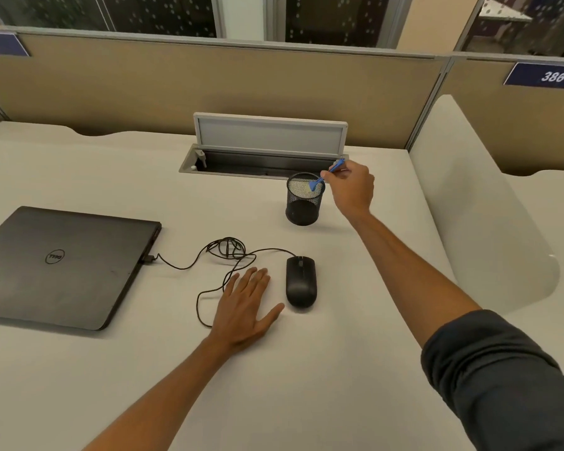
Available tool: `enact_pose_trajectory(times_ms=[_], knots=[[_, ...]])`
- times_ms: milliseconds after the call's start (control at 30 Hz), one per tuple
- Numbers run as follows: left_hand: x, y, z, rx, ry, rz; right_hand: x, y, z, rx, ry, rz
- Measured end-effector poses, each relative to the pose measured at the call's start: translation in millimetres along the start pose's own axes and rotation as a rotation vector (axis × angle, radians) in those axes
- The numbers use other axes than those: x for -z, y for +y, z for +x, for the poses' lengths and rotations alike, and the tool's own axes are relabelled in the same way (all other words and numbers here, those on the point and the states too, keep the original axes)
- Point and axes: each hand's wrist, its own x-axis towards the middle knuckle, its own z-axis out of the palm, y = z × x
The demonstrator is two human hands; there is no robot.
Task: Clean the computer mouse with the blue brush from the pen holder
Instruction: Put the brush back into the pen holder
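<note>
Up over the mesh pen holder [304,199], right hand [352,187] pinching blue brush [325,176]; left hand [245,304] flat, splayed.

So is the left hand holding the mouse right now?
No, the left hand lies flat on the desk beside the mouse, not touching it.

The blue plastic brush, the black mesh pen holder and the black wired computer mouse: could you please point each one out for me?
Blue plastic brush [322,179]: head view, on its handle.
Black mesh pen holder [304,206]: head view, on its front wall.
Black wired computer mouse [301,283]: head view, on its top shell.
</note>
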Motion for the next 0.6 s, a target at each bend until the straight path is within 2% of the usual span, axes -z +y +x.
enact_pose_trajectory(times_ms=[233, 433, 600], knots=[[4, -19, 9, -0.092, 0.016, 0.0, -32, -1, 4, -0.032, -0.05, -0.122], [4, -20, 9, -0.091, 0.024, -0.026, -45, 0, 4, -0.032, -0.091, -0.164], [5, -19, 9, -0.087, 0.021, -0.038, -40, 1, 7, 0.044, -0.061, -0.279]])
